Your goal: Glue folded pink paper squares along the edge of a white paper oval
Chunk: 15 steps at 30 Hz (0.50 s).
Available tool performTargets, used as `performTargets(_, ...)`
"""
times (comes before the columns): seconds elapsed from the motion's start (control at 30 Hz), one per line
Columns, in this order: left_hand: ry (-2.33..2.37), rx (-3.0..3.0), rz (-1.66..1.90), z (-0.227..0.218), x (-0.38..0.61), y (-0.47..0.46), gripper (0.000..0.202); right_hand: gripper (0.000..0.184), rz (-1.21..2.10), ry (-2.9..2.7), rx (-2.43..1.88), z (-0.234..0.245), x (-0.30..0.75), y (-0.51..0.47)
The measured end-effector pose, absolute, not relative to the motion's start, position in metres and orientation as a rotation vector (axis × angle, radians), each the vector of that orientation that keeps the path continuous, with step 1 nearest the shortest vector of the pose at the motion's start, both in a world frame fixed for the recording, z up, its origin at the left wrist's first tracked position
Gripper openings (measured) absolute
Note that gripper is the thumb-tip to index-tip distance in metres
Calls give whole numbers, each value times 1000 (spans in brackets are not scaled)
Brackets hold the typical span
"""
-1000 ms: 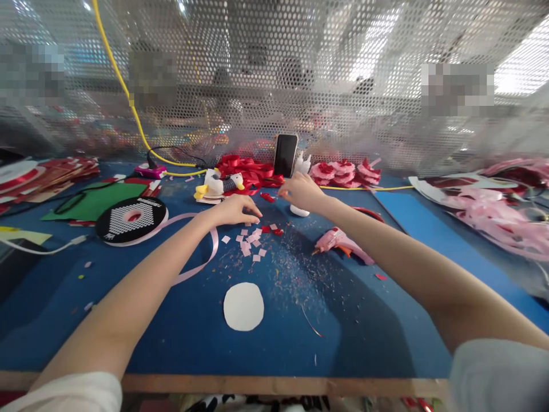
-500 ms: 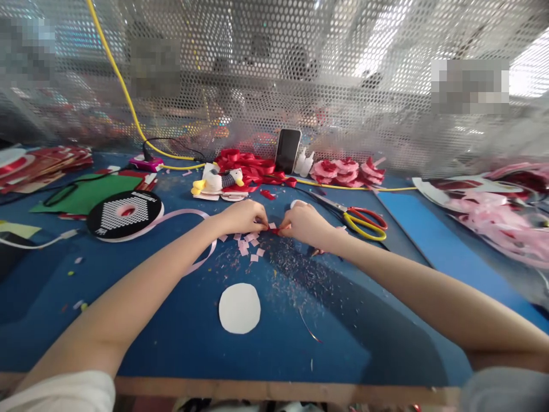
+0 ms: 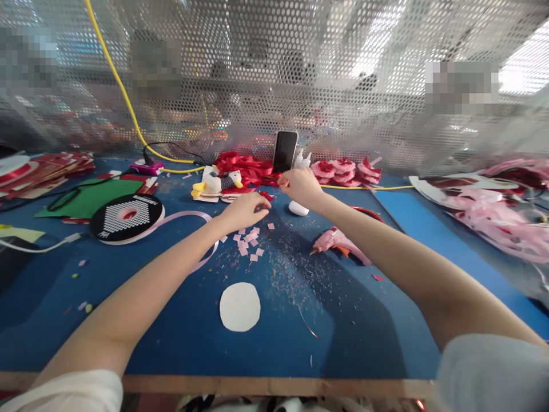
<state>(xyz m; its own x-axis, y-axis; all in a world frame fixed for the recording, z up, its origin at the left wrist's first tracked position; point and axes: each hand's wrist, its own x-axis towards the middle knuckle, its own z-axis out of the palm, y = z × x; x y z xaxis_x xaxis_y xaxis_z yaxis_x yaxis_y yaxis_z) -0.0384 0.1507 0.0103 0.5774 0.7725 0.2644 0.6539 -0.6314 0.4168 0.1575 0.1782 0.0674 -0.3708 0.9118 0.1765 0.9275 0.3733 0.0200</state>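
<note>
There are two hands, one phone, one glue gun.

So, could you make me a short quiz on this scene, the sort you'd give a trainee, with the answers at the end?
1. Multiple choice: which of these lies nearest the front edge of the blue table?
A) black spool
B) white disc
C) phone
2. True or false: as pictured, the pink glue gun lies to the right of the white disc.
3. Short answer: which of the person's own hands is nearer the scattered pink squares?

Key:
1. B
2. True
3. The left hand
</note>
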Motion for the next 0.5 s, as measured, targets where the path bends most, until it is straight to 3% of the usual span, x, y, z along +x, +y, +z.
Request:
performTargets(0.1, 1015, 2611, 516, 9, -37, 146, 20, 57, -153, -2521, -1629, 60, 161, 189)
performTargets(0.3, 976, 2653, 498, -2, -34, 145, 16, 20, -64, -2811, -1428, 49, 188, 159)
performTargets(0.5, 1013, 2640, 509, -2, -30, 141, 19, 24, -115, -2890, -1476, 43, 191, 128)
